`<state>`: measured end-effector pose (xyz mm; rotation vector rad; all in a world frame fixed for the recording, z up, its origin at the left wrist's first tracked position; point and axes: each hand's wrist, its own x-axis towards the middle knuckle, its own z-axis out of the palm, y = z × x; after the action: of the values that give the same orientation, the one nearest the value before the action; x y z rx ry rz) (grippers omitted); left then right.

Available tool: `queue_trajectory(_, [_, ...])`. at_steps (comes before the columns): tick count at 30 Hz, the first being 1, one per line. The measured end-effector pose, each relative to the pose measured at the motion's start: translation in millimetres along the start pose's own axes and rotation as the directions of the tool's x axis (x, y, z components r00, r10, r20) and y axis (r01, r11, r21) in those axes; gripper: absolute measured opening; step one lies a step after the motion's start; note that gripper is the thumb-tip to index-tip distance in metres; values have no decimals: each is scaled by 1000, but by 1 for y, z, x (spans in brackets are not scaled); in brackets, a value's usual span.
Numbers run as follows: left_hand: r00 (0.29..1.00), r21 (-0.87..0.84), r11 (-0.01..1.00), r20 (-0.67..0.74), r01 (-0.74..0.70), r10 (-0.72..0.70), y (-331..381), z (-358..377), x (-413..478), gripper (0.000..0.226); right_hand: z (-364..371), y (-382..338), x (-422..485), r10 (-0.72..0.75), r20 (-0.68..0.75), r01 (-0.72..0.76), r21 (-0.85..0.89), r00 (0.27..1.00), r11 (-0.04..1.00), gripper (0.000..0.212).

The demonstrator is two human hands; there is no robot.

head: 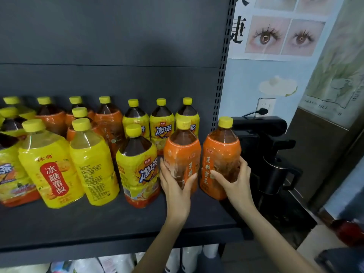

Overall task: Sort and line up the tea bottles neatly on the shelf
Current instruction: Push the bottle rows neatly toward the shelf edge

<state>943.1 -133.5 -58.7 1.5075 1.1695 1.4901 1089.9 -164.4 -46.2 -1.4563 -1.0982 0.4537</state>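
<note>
Where your left grip [174, 186] wraps the left orange bottle [182, 154], it covers the lower label and the base, so I can't tell how that base sits. The back-row bottles [109, 119] are half hidden behind the front ones, and the leftmost bottle [7, 174] is cut by the frame. Your right grip [234, 184] curls round the right orange bottle [221, 152], thumb on the label. Both bottles are at the right end of the shelf [118, 223], with a narrow gap between them. Long axes are near vertical, caps up. Both have orange labels, dark tea and yellow caps.
</note>
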Motion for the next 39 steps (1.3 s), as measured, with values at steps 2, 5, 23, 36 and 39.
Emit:
queue_trajectory(2, [998,50,997,-12,-56,56,1,6,5,91,4,1,7,21,-13,-21,-22,1000,1000,102])
queue_trajectory(5, [990,126,983,-33,-131,136,-4,11,13,81,8,-1,16,10,-10,-10,-28,1000,1000,100])
queue_trajectory(23, [966,366,923,256,-122,27,15,-82,-51,52,-31,27,-7,-101,262,158,-204,960,966,60])
queue_trajectory(36, [988,902,421,35,-95,148,32,-278,-88,58,12,-61,-104,-313,529,597,-537,789,595,51])
queue_trajectory(39, [985,917,396,-36,-33,168,31,-328,-96,60,37,-75,-126,-338,525,610,-527,781,592,54])
